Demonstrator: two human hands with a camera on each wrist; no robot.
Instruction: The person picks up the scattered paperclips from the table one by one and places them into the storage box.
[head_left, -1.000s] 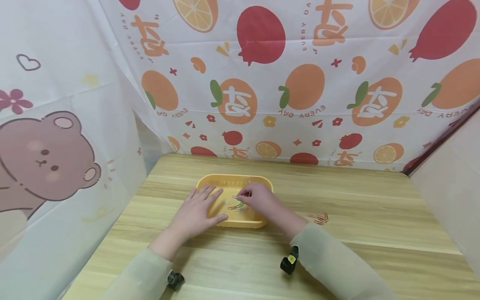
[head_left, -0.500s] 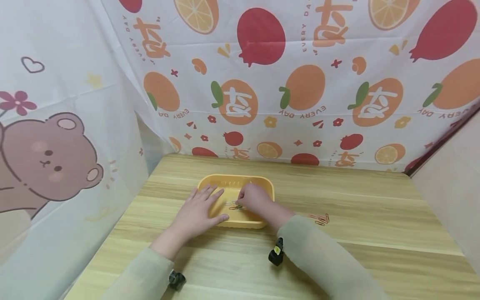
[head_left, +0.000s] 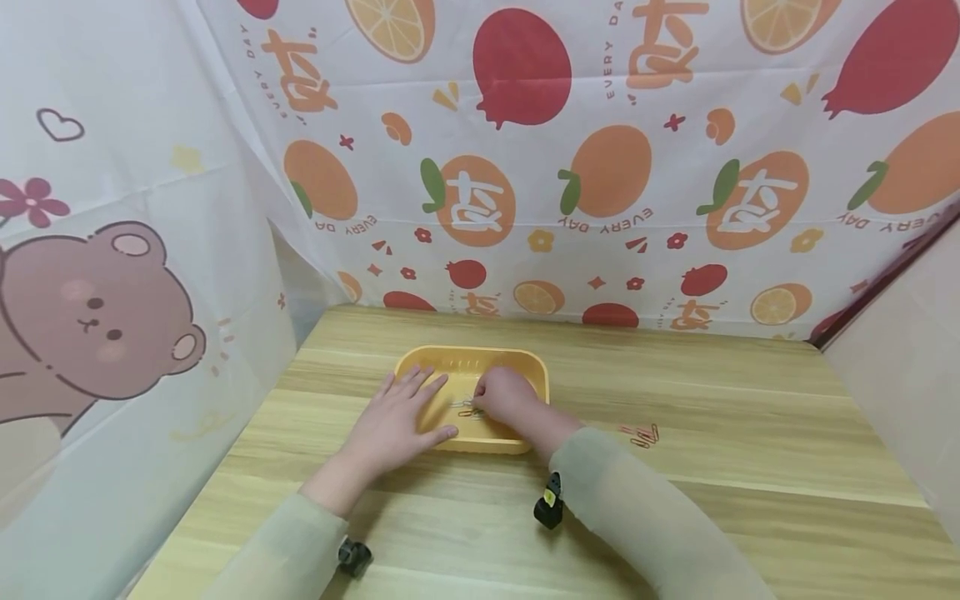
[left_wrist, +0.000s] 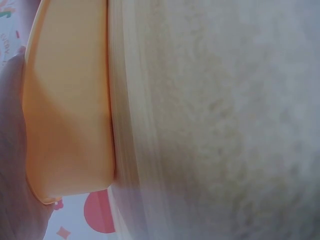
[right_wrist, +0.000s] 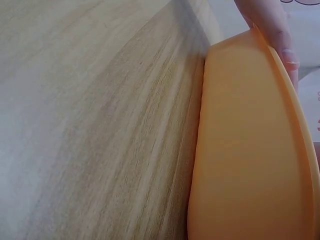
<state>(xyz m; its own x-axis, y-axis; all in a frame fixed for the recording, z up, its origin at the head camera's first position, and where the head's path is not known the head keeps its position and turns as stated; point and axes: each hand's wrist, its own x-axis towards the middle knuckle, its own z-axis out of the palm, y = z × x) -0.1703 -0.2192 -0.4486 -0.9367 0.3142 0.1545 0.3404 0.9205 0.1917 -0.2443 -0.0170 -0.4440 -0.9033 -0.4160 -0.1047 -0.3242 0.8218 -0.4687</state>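
Note:
A yellow plastic tray sits on the wooden table, with several small paper clips on its floor. My left hand lies over the tray's left end, fingers spread and straight, thumb at the front rim. Inside the tray, toward its right side, my right hand pinches a pale paper clip between thumb and fingertips, right beside the others. The left wrist view has the tray's outer wall with part of the left hand along its rim. In the right wrist view the tray wall hides the right fingers.
To the right of the tray, a small group of red paper clips lies on the table. A fruit-printed cloth hangs behind the table, and a bear-printed cloth hangs at the left.
My right hand has lowered and come slightly nearer within the tray, bringing its pinched clip down to the others; its forearm has shifted left. The left hand stays in place.

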